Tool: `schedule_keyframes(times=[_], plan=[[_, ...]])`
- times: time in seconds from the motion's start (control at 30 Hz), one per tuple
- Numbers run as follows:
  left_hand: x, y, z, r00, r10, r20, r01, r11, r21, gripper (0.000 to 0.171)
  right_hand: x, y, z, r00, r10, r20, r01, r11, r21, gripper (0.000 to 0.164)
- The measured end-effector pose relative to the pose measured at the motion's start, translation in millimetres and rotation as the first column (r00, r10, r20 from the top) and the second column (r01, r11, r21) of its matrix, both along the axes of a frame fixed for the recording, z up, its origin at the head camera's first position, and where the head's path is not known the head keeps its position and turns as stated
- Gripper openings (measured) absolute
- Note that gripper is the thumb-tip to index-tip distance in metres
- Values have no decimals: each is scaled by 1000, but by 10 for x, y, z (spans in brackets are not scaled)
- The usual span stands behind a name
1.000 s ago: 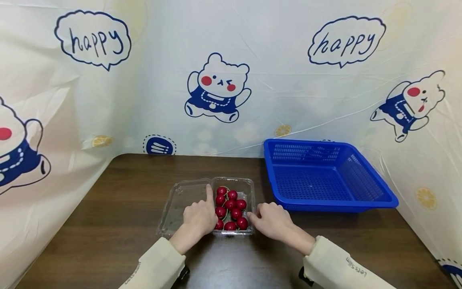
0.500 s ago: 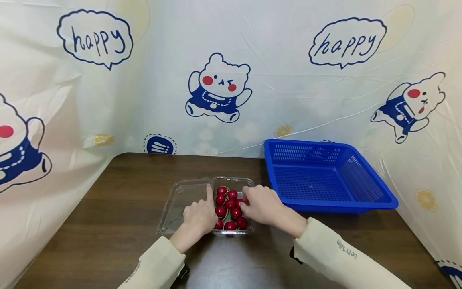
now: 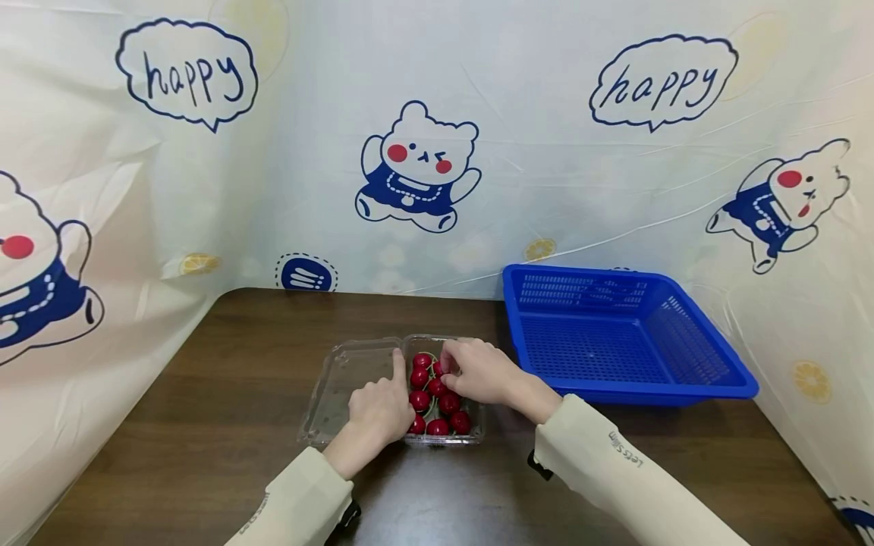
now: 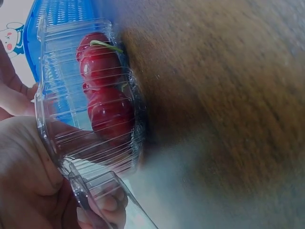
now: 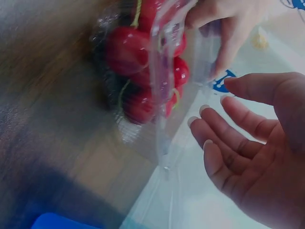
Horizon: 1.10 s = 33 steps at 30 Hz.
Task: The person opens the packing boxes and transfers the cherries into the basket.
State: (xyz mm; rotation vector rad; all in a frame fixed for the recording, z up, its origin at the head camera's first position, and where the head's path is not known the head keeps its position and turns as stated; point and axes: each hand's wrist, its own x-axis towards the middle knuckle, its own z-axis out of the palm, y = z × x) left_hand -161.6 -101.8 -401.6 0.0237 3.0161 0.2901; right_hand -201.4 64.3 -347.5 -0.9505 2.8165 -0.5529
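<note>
Worktop (image 3: 437,497) stretches between you and the clear clamshell (image 3: 341,394), whose hinge side your left hand (image 3: 379,409) grips, index straight. Your right hand (image 3: 483,370), fingers parted, has moved inward over the cherries (image 3: 419,400) inside; the blue basket (image 3: 635,392) sits right, toward the far edge.

**Bear-print sheeting (image 3: 526,182) behind a wood-grain tabletop (image 3: 239,364)**

We see the creased, pale sheeting along both sides too, with cartoon bears (image 3: 418,171), "happy" speech bubbles (image 3: 187,74) and citrus slices (image 3: 540,249). We catch soft light (image 3: 437,519) gleaming on the dark brown tabletop.
</note>
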Motion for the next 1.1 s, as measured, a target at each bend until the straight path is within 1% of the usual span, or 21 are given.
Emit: schedule_keyframes(times=[0.1,0.23,0.37,0.47,0.57,0.67,0.77,0.83,0.93,1.1], plan=[[-3,1,-8,1000,1,-2,-1,1000,-1,83,-32,-21,-67,999,22,-25,-21,999,32,11],[-7,14,-9,1000,4,1,-4,1000,1,83,-57,-51,-172,991,79,-109,-68,992,105,14],[-7,17,-8,1000,4,-1,-4,1000,2,81,-54,-80,-292,972,132,-193,-103,983,152,18],[-7,15,-1,1000,1,-7,-1,1000,4,80,-34,-88,-388,955,154,-252,-109,977,184,21],[-7,13,4,1000,1,-11,-1,1000,7,80,-11,-90,-477,940,179,-292,-115,968,223,22],[-7,9,0,1000,1,-15,-1,1000,11,81,-1,-98,-547,926,203,-317,-126,961,246,22],[-8,7,-9,1000,2,-15,-2,1000,17,81,4,-111,-582,916,217,-339,-132,958,256,20],[-9,5,-12,1000,3,-14,-3,1000,21,81,6,-119,-592,913,218,-345,-129,956,263,21],[-13,1,-12,1000,3,-16,-3,1000,23,81,17,-126,-587,915,215,-341,-124,955,269,22],[-19,1,-4,1000,0,-13,0,1000,22,81,17,-132,-589,913,215,-347,-130,959,253,20]])
